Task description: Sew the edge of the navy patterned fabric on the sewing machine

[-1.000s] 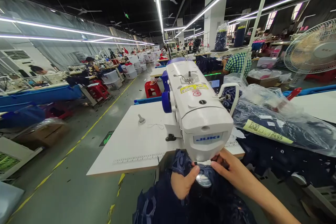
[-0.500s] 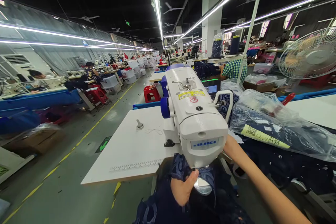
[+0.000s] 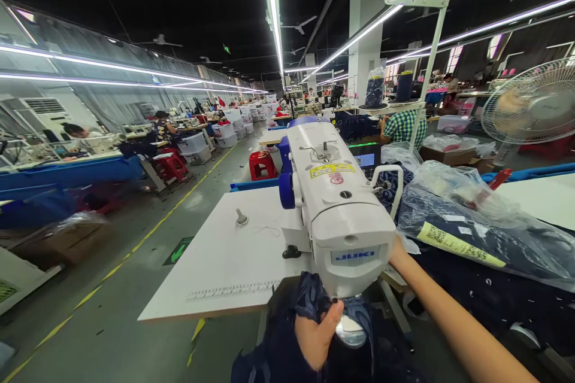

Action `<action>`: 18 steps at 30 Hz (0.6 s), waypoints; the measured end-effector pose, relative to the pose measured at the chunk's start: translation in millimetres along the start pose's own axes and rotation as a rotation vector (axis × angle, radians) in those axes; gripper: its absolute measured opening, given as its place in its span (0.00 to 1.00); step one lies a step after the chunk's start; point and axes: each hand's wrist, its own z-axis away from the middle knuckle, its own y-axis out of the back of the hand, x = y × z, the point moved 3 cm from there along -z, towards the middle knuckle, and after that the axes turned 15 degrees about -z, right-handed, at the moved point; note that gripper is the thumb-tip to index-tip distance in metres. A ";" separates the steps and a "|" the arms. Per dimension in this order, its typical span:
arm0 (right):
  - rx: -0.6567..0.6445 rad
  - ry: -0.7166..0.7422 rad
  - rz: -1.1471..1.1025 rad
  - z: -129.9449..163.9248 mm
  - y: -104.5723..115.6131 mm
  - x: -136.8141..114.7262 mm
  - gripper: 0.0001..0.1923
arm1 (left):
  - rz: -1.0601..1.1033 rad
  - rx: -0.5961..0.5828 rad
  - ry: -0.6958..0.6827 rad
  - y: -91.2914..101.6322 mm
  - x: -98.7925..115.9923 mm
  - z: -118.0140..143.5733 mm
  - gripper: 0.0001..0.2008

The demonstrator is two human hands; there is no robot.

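A white JUKI sewing machine [image 3: 344, 209] with blue trim stands in front of me. Dark navy fabric [image 3: 309, 296] with a patterned, gathered part lies around the machine's lower arm, under its head. My left hand [image 3: 317, 332] grips this fabric just below the head, thumb uppermost and the other fingers hidden in the cloth. On the far side of the head is my right hand [image 3: 396, 249]; only its wrist edge shows, and its fingers are hidden behind the machine.
The white table [image 3: 215, 257] with a printed ruler extends left of the machine. At the right lie plastic-wrapped navy garments [image 3: 476, 233] beneath a fan [image 3: 534, 102]. A thread stand [image 3: 431, 72] rises behind. A red stool [image 3: 263, 166] stands beyond; a co-worker in a checked shirt [image 3: 406, 127] sits farther back.
The view has tilted slightly, so the whole scene sits a little lower and to the right. My left hand keeps its grip on the fabric; both hands stay nearly in place by the machine.
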 end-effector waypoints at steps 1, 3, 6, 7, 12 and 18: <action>-0.002 -0.012 -0.023 0.8 2.0 0.6 0.13 | 0.003 -0.002 -0.014 0.1 0.2 -0.1 0.14; -0.002 -0.024 -0.079 2.1 6.6 1.2 0.11 | 0.001 -0.008 -0.023 0.5 0.1 0.0 0.14; 0.018 -0.003 -0.184 5.8 15.6 -3.0 0.08 | -0.067 -0.016 0.015 2.0 0.3 0.9 0.14; 0.022 0.011 -0.227 8.6 18.9 -6.6 0.09 | -0.086 -0.020 0.023 2.7 1.3 1.3 0.13; -0.037 0.075 -0.466 45.0 31.7 -37.4 0.13 | -0.075 -0.087 0.004 7.2 9.1 0.6 0.14; -0.186 0.112 -0.773 101.7 26.6 -71.6 0.12 | -0.058 -0.153 -0.110 11.0 14.0 -4.4 0.13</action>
